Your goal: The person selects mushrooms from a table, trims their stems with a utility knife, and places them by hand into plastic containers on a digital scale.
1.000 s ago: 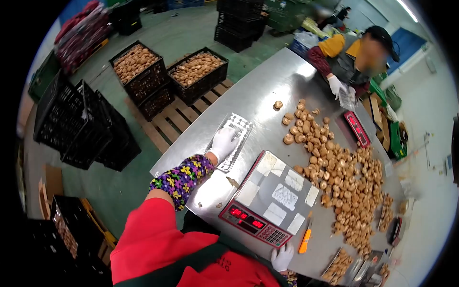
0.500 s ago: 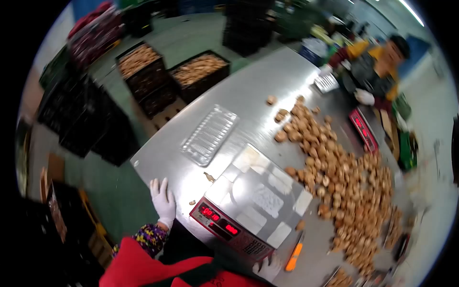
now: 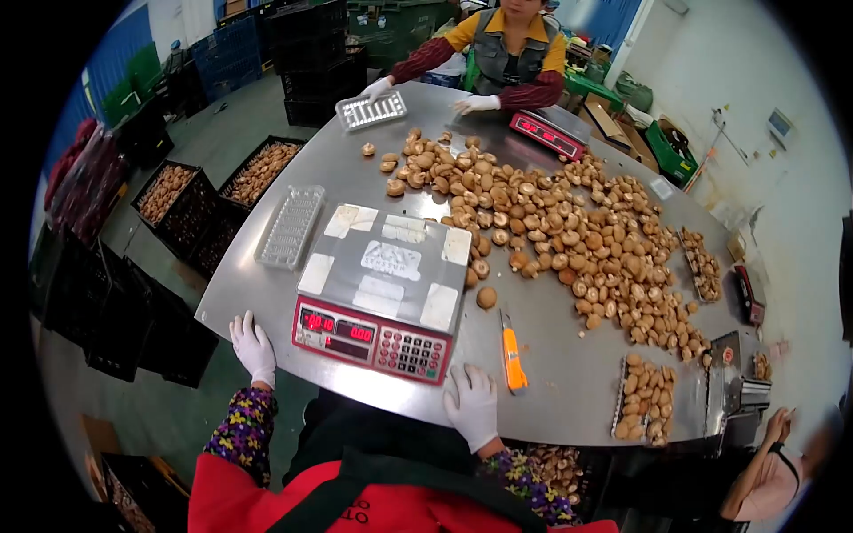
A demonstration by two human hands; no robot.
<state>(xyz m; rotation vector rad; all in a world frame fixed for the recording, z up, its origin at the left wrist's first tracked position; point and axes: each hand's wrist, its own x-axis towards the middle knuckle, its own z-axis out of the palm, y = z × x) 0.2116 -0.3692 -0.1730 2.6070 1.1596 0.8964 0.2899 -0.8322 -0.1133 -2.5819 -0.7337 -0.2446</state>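
My left hand, in a white glove, rests at the table's near left edge with its fingers apart and nothing in it. My right hand, also gloved, lies spread on the table by the lower right corner of the scale, holding nothing. The scale has a red front with lit digits. Beyond my left hand an empty clear plastic tray lies left of the scale. An orange knife is just right of the scale. Brown mushrooms are heaped beyond and to the right.
Across the steel table a co-worker touches another clear tray beside a second scale. A filled tray sits at the right. Crates of mushrooms stand on the left floor. Another person is at lower right.
My left hand has let go of the clear tray and come back to the table edge. The view has swung right. The co-worker's tray now lies on the table.
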